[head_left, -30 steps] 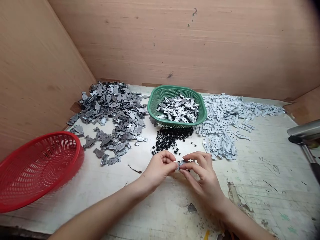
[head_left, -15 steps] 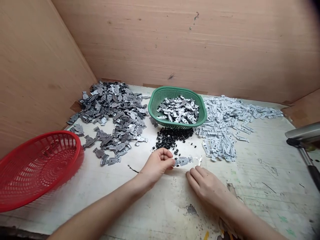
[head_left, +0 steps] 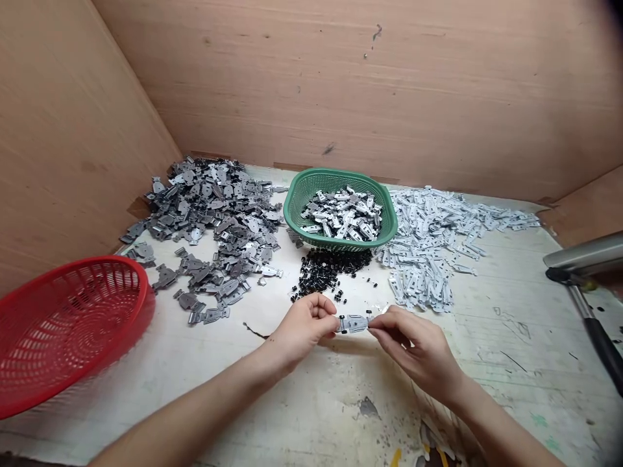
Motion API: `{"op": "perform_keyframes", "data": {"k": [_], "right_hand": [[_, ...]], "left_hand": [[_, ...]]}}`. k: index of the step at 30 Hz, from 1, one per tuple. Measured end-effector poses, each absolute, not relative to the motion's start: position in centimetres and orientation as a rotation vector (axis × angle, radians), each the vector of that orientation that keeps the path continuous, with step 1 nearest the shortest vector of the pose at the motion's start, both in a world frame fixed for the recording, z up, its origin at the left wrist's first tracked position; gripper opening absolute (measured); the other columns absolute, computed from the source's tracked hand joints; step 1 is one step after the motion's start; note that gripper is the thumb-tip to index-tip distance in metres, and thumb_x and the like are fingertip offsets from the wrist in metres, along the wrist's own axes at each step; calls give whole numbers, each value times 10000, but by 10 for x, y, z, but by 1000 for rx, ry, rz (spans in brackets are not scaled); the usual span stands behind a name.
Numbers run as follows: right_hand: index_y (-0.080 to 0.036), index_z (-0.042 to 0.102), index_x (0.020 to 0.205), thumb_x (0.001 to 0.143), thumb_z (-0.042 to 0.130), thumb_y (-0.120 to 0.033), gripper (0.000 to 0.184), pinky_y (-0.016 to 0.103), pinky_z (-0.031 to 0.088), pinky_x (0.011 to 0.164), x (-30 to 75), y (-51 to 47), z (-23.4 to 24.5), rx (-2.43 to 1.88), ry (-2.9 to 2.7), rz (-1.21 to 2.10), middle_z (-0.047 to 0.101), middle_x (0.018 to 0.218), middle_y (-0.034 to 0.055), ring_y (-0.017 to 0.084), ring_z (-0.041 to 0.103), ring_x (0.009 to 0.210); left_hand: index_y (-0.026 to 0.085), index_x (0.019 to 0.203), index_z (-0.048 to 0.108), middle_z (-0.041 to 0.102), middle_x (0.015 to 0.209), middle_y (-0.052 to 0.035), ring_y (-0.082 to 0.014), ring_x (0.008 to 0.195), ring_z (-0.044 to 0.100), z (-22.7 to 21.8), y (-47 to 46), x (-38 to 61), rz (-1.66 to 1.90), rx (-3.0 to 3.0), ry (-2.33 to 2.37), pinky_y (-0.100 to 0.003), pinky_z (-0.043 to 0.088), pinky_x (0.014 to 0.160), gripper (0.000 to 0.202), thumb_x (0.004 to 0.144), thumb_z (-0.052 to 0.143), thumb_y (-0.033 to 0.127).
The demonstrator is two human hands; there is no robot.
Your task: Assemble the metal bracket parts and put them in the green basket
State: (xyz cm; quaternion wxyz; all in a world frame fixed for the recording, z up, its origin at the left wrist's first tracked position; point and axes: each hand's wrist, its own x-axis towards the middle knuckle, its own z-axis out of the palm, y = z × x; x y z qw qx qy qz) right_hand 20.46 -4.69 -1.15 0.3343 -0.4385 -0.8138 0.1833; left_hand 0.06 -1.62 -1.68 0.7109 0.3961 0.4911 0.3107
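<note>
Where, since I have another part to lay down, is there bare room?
Most room is on the right of the worktop, between white pieces and the silver object, though stained. A smaller patch lies between the red basket and the left forearm. Crowded: along the back, grey pieces, green basket, white pieces; black parts in front.

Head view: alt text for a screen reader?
Left hand holds a metal plate, right hand at its other end. Beyond: black bits, a green basket of parts between a grey pile and a white pile; red basket at left.
</note>
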Motion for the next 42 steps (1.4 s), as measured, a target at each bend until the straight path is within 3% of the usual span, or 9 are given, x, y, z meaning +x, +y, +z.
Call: {"op": "perform_keyframes", "data": {"k": [11, 14, 19, 23, 27, 31, 34, 39, 42], "right_hand": [[-197, 572, 953, 895, 488, -239, 110, 237, 421, 485, 220, -43, -14, -1253, -2098, 646, 571, 694, 15, 120, 516, 559], [-189, 570, 949, 891, 486, -257, 123, 264, 436, 524, 244, -25, -16, -1417, -2143, 423, 560, 769, 42, 145, 524, 633], [-196, 512, 676, 809, 566, -325, 193, 288, 385, 481, 262, -3, -34, -1854, -2255, -17, 523, 770, 60, 212, 518, 715], [-205, 471, 636, 768, 545, -242, 156, 292, 369, 475, 250, -6, -45, -1977, -2183, -160, 508, 756, 68, 229, 515, 742], [-208, 444, 618, 740, 516, -154, 152, 292, 375, 498, 243, -12, -48, -1989, -2176, -104, 503, 729, 59, 210, 501, 702], [-194, 495, 786, 783, 509, -182, 19, 306, 411, 569, 249, -13, -51, -1935, -2129, -60, 522, 801, 60, 223, 512, 772], [-185, 523, 895, 814, 503, -217, 89, 321, 426, 614, 256, -8, -53, -1839, -2173, -50, 524, 866, 74, 239, 506, 831], [-192, 516, 761, 780, 518, -194, 19, 344, 424, 630, 257, 0, -47, -1823, -2272, -31, 536, 818, 71, 242, 503, 794], [-207, 477, 690, 756, 515, -173, 84, 314, 412, 571, 254, -3, -38, -1840, -2241, 100, 545, 731, 45, 211, 515, 700]], "left_hand": [[167, 750, 504, 495, 622, 50, -80, 569, 492, -17, -17, 0, 673, 890, 1097, -203, 371, 570, 177, 628, 632, 158], [167, 757, 500, 512, 650, 39, -83, 593, 501, -17, -16, 0, 660, 891, 1104, -211, 390, 595, 169, 640, 622, 158], [167, 776, 508, 519, 673, 34, -79, 601, 503, -17, -15, -1, 643, 894, 1104, -208, 395, 606, 153, 665, 613, 174], [171, 769, 509, 519, 663, 38, -81, 595, 503, -19, -15, 0, 645, 896, 1100, -203, 388, 594, 157, 656, 618, 171], [173, 763, 507, 522, 662, 35, -87, 604, 507, -21, -16, -1, 656, 900, 1097, -212, 399, 606, 161, 652, 623, 173], [168, 771, 510, 518, 662, 33, -83, 600, 502, -21, -15, -1, 655, 906, 1092, -206, 396, 601, 156, 657, 617, 163], [166, 766, 505, 516, 655, 35, -76, 587, 492, -21, -15, -1, 645, 910, 1100, -200, 390, 589, 147, 659, 604, 149], [162, 769, 499, 512, 651, 38, -68, 577, 483, -21, -14, 1, 645, 910, 1105, -193, 384, 579, 150, 660, 598, 135], [160, 773, 504, 513, 654, 34, -74, 585, 494, -21, -14, 0, 640, 900, 1106, -197, 390, 577, 153, 659, 604, 142]]}}
